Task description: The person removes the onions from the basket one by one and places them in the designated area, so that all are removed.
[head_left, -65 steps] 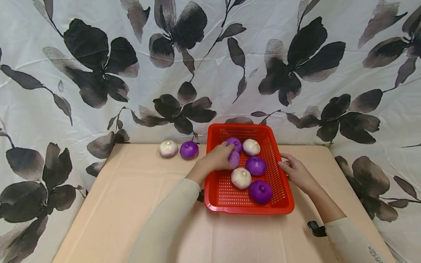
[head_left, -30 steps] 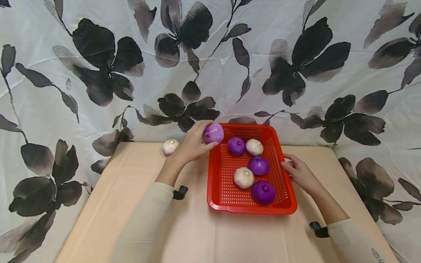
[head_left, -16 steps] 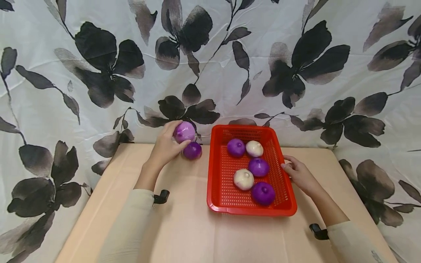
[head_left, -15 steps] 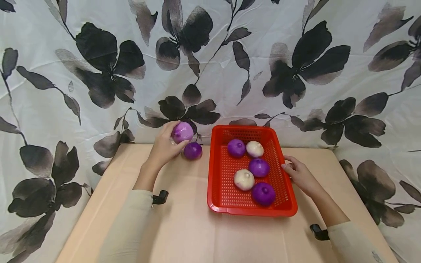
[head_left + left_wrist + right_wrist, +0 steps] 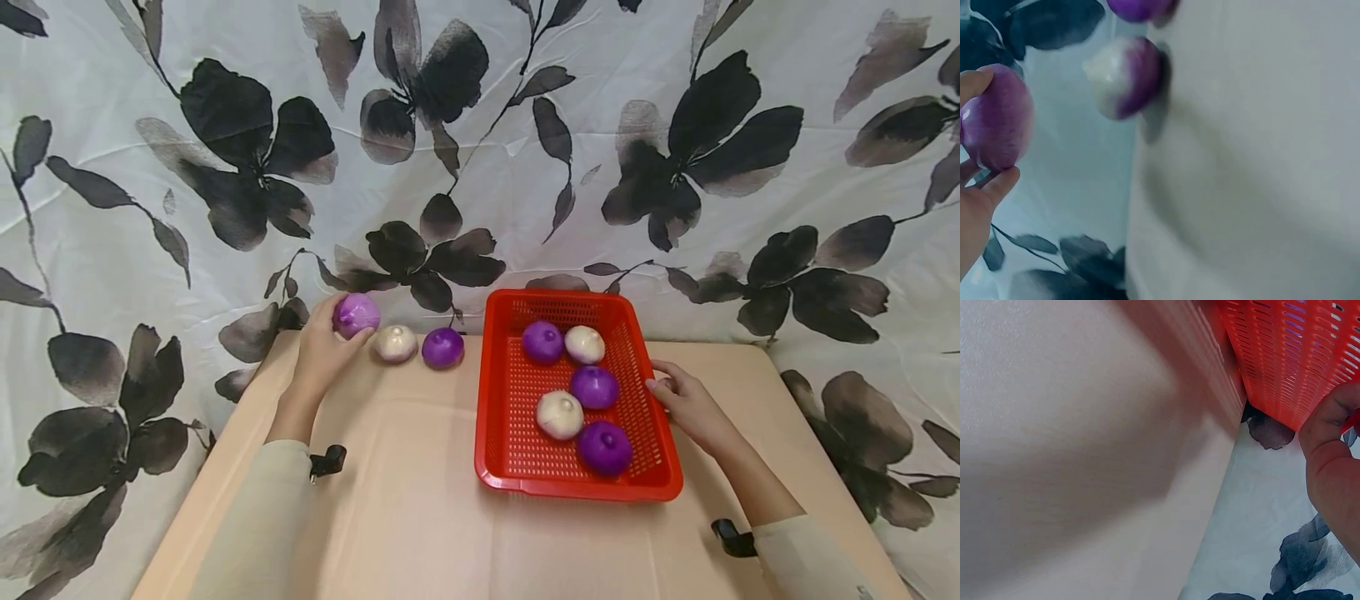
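My left hand point(image 5: 318, 350) grips a lilac-purple onion point(image 5: 356, 315), paler than the dark purple bulbs, near the table's back left. In the left wrist view its skin looks streaked, and thumb and fingertips hold it from opposite sides. Just right of the hand, a white-and-purple turnip point(image 5: 395, 343) sits on the table, beside a dark purple turnip point(image 5: 442, 347). My right hand point(image 5: 686, 408) grips the right rim of the red plastic basket point(image 5: 491, 417); in the right wrist view the thumb shows at its slotted side. Inside are purple turnips point(image 5: 604, 447) and white-topped ones point(image 5: 559, 414).
A pale peach cloth covers the table point(image 5: 405, 517). Behind its back edge hangs a white curtain point(image 5: 555, 250) with dark flowers. Black wrist cameras point(image 5: 327, 460) sit at both cuffs.
The left hand has lifted the lilac onion out of the basket and carried it left, past the two turnips on the table. The right hand has stayed at the basket's rim.
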`<act>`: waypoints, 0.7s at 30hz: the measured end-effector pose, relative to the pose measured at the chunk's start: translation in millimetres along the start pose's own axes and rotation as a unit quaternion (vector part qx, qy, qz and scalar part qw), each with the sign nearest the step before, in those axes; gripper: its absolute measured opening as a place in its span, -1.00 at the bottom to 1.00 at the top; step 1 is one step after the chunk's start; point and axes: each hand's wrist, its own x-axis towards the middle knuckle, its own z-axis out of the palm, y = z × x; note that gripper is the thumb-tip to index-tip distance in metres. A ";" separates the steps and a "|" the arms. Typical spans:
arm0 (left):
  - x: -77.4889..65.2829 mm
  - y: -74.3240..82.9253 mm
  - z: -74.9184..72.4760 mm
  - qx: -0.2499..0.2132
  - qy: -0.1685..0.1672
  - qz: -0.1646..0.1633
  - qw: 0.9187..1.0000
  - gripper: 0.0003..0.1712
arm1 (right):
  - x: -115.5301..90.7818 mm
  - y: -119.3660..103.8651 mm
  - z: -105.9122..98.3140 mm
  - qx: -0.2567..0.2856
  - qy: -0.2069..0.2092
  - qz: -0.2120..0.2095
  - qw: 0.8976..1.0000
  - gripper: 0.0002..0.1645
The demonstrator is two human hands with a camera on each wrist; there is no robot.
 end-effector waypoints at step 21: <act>-3.9 -73.4 -1.0 -0.008 -0.067 -0.159 0.985 -0.01 | 0.1 2.5 0.5 0.001 0.002 0.001 1.000 -0.30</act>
